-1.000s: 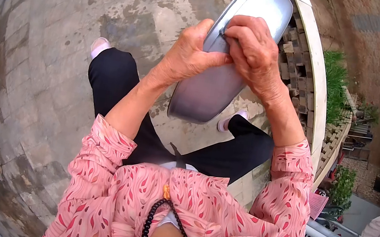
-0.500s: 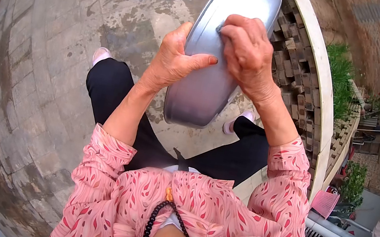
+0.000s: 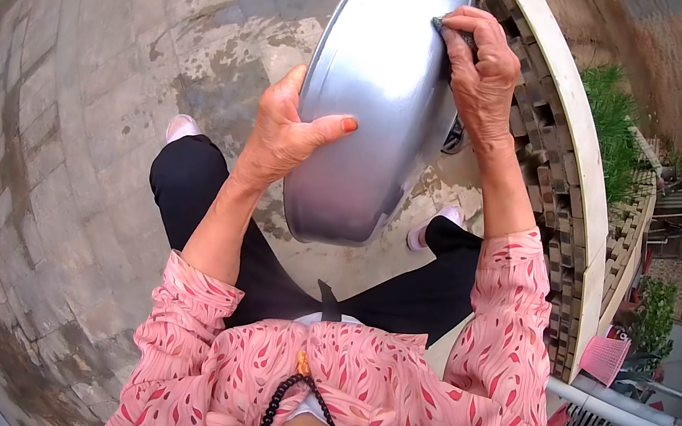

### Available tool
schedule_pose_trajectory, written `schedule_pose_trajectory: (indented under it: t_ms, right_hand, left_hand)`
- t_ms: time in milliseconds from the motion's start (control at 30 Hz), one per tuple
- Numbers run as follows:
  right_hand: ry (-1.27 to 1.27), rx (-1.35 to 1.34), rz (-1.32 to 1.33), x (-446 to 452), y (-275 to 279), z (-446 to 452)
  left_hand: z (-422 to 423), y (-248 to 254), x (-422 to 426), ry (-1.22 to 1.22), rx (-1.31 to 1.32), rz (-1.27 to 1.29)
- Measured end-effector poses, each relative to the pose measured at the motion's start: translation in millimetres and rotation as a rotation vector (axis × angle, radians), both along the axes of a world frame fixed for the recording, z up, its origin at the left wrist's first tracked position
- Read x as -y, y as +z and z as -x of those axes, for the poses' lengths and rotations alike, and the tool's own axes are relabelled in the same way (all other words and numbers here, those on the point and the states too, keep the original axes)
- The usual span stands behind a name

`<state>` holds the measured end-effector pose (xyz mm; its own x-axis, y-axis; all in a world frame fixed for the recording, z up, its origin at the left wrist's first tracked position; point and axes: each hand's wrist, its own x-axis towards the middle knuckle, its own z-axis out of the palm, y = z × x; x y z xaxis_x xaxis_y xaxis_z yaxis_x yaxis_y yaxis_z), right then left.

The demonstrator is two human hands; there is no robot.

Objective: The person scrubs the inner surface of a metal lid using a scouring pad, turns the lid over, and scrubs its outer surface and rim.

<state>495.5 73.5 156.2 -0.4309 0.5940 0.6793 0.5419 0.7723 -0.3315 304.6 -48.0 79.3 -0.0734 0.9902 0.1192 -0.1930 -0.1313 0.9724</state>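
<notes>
A large silvery metal pot (image 3: 372, 83) is held tilted on its side above my lap, its smooth outer wall facing me. My left hand (image 3: 289, 134) grips its left rim, thumb pressed on the wall and the other fingers hidden behind. A small dark loop handle (image 3: 456, 138) shows at the pot's right side. My right hand (image 3: 484, 70) is closed around a dark scouring pad (image 3: 438, 24), mostly covered by the fingers, at the upper right edge of the pot's wall. The inside of the pot is out of sight.
Damp stone paving (image 3: 102, 128) spreads to the left. Along the right runs a low wall of stacked bricks (image 3: 554, 204) with a pale coping (image 3: 584, 132). Beyond it are green plants (image 3: 613, 123), a pink plastic basket (image 3: 603, 358) and a pale pipe (image 3: 623, 414).
My right hand with the scouring pad has moved up and right, from the middle of the pot's wall to its upper right edge. The pot has shifted slightly left and turned, showing its handle.
</notes>
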Motion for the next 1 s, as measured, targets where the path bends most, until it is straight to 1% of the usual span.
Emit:
schedule_pose_trajectory:
  t_ms: [67, 133, 200, 300, 333, 400, 433, 467, 533, 633, 667, 733, 767, 833, 867, 933, 967, 1000]
  right_hand:
    - [0.001, -0.051, -0.062, 4.9, -10.6, 1.7]
    - [0.134, 0.010, -0.072, 42.8, -24.8, 8.6]
    - [0.184, -0.006, -0.055, 42.5, -28.1, 5.5]
    - [0.039, -0.066, -0.047, -2.7, -10.9, 4.4]
    - [0.025, -0.069, -0.063, -4.0, -11.5, 6.4]
    - [0.105, -0.063, -0.066, 26.7, -20.1, 14.4]
    - [0.202, -0.047, -0.081, 47.3, -27.6, 17.6]
    - [0.254, -0.039, -0.080, 63.4, -34.7, 19.6]
    - [0.270, -0.022, -0.063, 56.7, -34.1, 12.6]
    - [0.097, -0.065, -0.072, -5.4, -15.2, 9.2]
    - [0.066, -0.142, -0.050, -22.1, -20.5, 8.0]
    - [0.066, -0.155, -0.073, -4.0, -27.5, 15.6]
    - [0.123, -0.173, -0.033, 18.4, -33.1, 19.3]
    - [0.227, -0.132, -0.069, 66.9, -50.4, 22.8]
    - [0.259, -0.102, -0.041, 90.5, -61.9, 20.5]
    - [0.302, -0.094, -0.042, 104.0, -70.2, 13.5]
    - [0.293, -0.121, -0.055, 97.4, -72.0, 11.6]
    - [0.283, -0.145, -0.065, 79.4, -62.5, 12.5]
  left_hand:
    - [1.9, 1.6, -2.3, -0.001, 0.019, -0.006]
    - [5.0, 0.2, -1.7, 0.005, 0.071, 0.007]
    - [4.8, 2.6, -3.4, 0.012, 0.058, 0.030]
    - [2.1, 1.0, -3.8, -0.004, 0.028, 0.024]
    - [2.0, 0.6, -6.2, -0.001, 0.023, 0.008]
    - [5.4, 0.6, -6.4, 0.005, 0.079, 0.009]
    - [7.4, -1.3, -3.4, 0.013, 0.106, 0.019]
    - [8.8, -2.7, -2.5, 0.031, 0.064, 0.028]
    - [9.7, -2.1, -5.0, 0.048, -0.032, 0.038]
    - [5.1, 3.9, -5.5, 0.013, 0.043, 0.055]
    - [4.8, 2.5, -5.5, 0.025, 0.036, 0.045]
    - [7.0, -2.1, -4.8, 0.055, 0.023, 0.034]
    - [9.8, -3.8, -5.0, 0.059, 0.058, 0.038]
    - [15.7, -7.0, -4.8, 0.065, 0.119, 0.052]
    - [17.0, -8.9, -4.7, 0.078, 0.107, 0.041]
    - [17.2, -12.7, -5.5, 0.088, 0.077, 0.015]
    - [16.4, -11.1, -6.2, 0.078, 0.104, 0.026]
    - [14.0, -8.3, -7.0, 0.067, 0.134, 0.040]
